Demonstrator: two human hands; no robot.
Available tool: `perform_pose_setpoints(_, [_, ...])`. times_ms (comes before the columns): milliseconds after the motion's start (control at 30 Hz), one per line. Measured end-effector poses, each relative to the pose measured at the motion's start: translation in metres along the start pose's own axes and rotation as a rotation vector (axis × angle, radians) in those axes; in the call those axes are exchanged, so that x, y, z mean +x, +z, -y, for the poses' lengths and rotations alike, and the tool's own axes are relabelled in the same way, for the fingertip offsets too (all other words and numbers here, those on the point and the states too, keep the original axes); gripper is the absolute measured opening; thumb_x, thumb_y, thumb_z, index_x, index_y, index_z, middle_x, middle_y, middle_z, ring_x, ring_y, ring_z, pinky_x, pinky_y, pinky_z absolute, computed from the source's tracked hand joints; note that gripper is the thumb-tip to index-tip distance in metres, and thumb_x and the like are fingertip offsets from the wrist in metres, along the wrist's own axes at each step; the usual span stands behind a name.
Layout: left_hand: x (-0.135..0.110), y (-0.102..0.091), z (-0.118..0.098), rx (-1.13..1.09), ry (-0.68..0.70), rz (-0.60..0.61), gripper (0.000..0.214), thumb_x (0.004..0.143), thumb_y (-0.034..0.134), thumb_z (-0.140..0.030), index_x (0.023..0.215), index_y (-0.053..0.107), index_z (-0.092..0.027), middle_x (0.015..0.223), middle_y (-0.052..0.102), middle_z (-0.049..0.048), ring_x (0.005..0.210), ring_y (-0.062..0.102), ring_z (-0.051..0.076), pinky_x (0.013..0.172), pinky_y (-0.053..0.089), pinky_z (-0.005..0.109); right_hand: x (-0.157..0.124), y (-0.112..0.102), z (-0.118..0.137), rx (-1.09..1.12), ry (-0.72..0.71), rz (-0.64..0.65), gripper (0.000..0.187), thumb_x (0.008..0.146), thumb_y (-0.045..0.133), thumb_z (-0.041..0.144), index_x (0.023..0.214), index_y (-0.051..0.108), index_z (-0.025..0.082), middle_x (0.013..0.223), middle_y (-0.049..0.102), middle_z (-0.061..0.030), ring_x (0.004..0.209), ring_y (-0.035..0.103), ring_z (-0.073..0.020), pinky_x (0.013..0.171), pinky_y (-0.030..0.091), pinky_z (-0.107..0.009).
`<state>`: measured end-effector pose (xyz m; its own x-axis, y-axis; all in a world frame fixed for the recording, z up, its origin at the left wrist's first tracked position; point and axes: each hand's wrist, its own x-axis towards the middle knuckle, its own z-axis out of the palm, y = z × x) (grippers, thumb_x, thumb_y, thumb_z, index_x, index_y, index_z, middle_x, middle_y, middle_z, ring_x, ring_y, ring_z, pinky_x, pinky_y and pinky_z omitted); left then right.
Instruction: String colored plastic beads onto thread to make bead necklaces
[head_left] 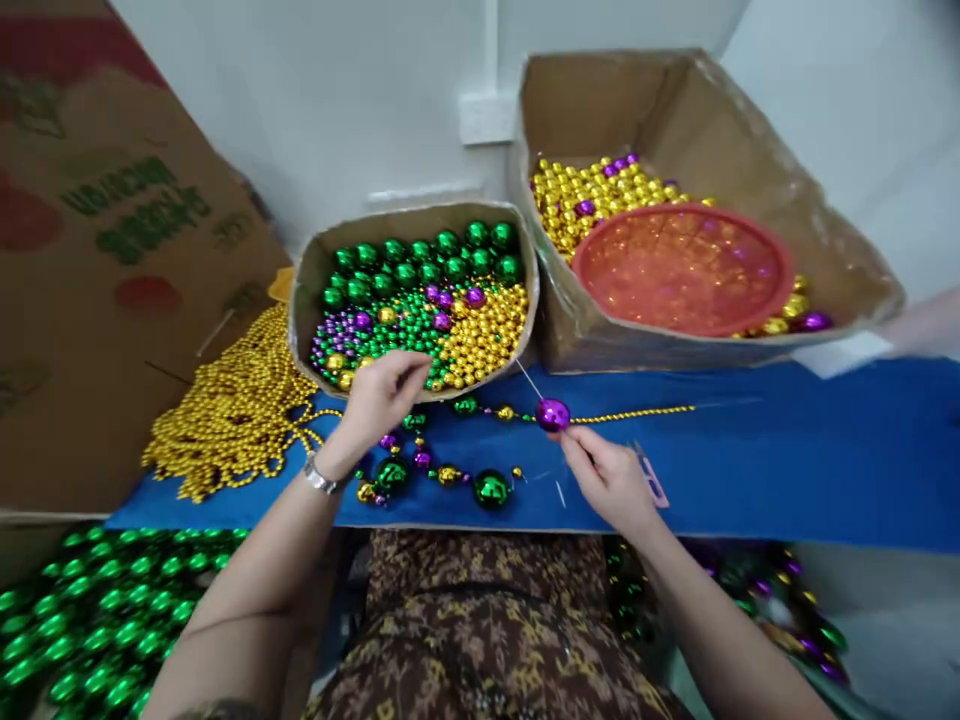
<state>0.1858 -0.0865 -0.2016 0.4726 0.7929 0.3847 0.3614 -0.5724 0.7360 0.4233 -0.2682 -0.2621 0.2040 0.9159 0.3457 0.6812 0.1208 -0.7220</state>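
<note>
Mid-frame, the right hand (611, 480) pinches a purple bead (553, 414), pale line (530, 381) (dead straight) slanting up-left; left hand (384, 392), further left, curls, on what I can't tell.

purple ball (553, 414) | glossy, held up | bead strand (392, 475) | multicoloured, curved, lying leftward

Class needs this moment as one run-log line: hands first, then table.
Left hand: by near edge of bead-filled brown cardboard box | Right hand: holds shiny purple round bead | Blue tabletop: multicoloured bead strand
</note>
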Motion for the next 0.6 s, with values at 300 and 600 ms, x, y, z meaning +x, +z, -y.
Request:
perform_pose_setpoints(300, [0.065, -0.017, 0.058, 1.069, -0.236, 0.418, 0.027, 0.086, 0.048, -0.024, 0.099, 0.071, -0.016, 0.093, 0.07, 0.0147, 0.093, 0.064, 0.031, 0.076, 0.05, 0.038, 0.001, 0.021, 0.011, 0.06, -0.032, 0.077, 0.026, 0.098, 0.041, 0.031, 0.084, 0.06, 0.019, 0.066, 0.063, 0.0003, 0.055, 0.058, -0.0119, 0.057, 0.04, -0.021])
perform_pose_setpoints(600, [0.054, -0.024, 0.069, 0.927, -0.196, 0.397, 0.029, 0.076, 0.052, -0.007, 0.097, 0.07, -0.017, 0.1, 0.068, 0.0131, 0.098, 0.063, 0.029, 0.08, 0.05, 0.037, -0.001, 0.035, 0.013, 0.106, -0.078, 0.116, 0.024, 0.098, 0.04, 0.027, 0.086, 0.059, 0.02, 0.075, 0.068, -0.002, 0.066, 0.064, -0.0143, 0.062, 0.042, -0.022])
